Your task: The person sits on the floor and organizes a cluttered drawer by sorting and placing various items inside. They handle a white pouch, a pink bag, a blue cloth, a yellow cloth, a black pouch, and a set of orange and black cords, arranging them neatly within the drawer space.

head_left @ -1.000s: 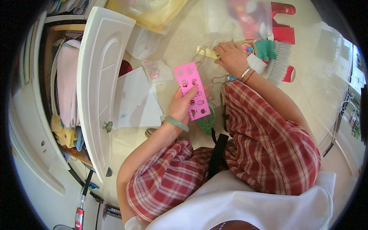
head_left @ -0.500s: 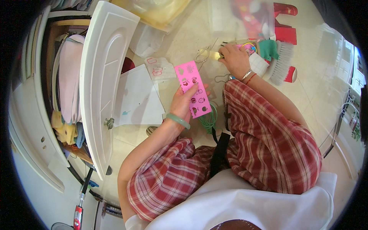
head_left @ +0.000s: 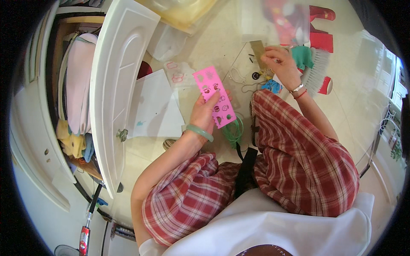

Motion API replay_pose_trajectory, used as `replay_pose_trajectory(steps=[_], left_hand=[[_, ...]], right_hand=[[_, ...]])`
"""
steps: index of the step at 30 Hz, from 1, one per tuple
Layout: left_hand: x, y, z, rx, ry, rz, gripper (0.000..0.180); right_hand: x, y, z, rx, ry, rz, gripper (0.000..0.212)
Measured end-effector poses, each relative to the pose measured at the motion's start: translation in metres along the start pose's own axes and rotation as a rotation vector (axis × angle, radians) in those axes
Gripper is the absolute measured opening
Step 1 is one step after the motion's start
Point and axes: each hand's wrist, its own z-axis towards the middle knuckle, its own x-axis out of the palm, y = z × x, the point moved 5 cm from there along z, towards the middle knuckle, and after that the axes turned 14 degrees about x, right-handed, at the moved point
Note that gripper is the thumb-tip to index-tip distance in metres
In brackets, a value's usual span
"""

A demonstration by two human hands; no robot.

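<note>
A pink stencil sheet [head_left: 224, 112] with small cut-out shapes is pinched in my left hand [head_left: 204, 112], the thumb lying across its face. Farther right, the fingertips of my right hand [head_left: 282, 68] grip a flat, tan strip [head_left: 256, 50]. Under and beside that hand lie a blue crumpled piece [head_left: 272, 86], a small black round item [head_left: 256, 76] and a pale cord [head_left: 236, 77]. A loose coil of green cord [head_left: 232, 133] sits on the floor below the stencil.
A white cabinet door [head_left: 121, 72] stands open at left, folded cloths [head_left: 81, 85] behind it. White sheets [head_left: 156, 106] and clear plastic bags [head_left: 168, 42] lie on the floor. A white-bristled brush [head_left: 317, 70] and a green cloth [head_left: 302, 57] are to the right.
My right hand has moved right with the tan strip, uncovering the black round item and blue piece. The left hand still holds the stencil, almost unmoved.
</note>
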Motion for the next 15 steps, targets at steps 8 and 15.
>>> replay_pose_trajectory(steps=[8,15], left_hand=[[0.005,0.001,0.002,-0.001,-0.018,0.035,0.029],[-0.005,0.009,0.007,0.048,-0.039,0.058,0.028]], right_hand=[[0.016,0.008,-0.03,0.207,0.109,0.111,0.024],[-0.037,0.059,-0.042,-0.154,-0.275,0.153,0.015]])
